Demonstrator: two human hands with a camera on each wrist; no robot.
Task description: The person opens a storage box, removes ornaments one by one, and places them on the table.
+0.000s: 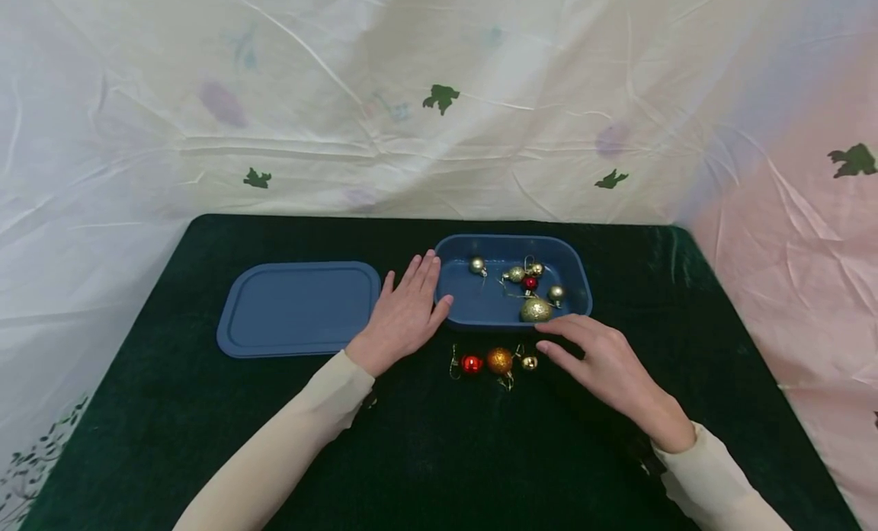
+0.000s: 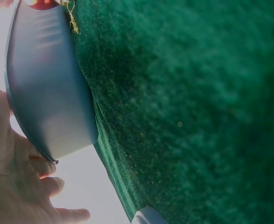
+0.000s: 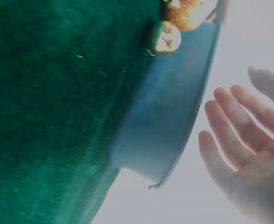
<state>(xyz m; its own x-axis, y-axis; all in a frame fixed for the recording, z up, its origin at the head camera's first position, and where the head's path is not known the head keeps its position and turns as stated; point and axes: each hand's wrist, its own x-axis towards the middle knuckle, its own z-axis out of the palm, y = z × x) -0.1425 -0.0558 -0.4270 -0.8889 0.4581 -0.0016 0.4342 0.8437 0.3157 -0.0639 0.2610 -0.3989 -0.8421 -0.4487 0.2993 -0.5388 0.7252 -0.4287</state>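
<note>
A blue rectangular box [image 1: 473, 319] on the cloth has several small gold Christmas baubles and one red bauble [image 1: 530, 283] inside. The largest, a glittery gold bauble [image 1: 536, 310], lies by the front wall. My left hand [image 1: 401, 314] rests on the box's left rim with straight fingers. Near the front right rim hovers my right hand [image 1: 610, 363], its fingers loosely bent and holding nothing; the right wrist view shows its fingers apart from the wall. In front of the box lie a shiny red bauble [image 1: 471, 364], an orange glitter bauble [image 1: 499, 360] and a small gold bauble [image 1: 529, 363].
A flat blue lid [image 1: 295, 308] lies left of the box, partly behind my left hand. Dark green cloth [image 1: 439, 462] covers the table. Pale patterned fabric [image 1: 329, 97] hangs behind the table and along its sides.
</note>
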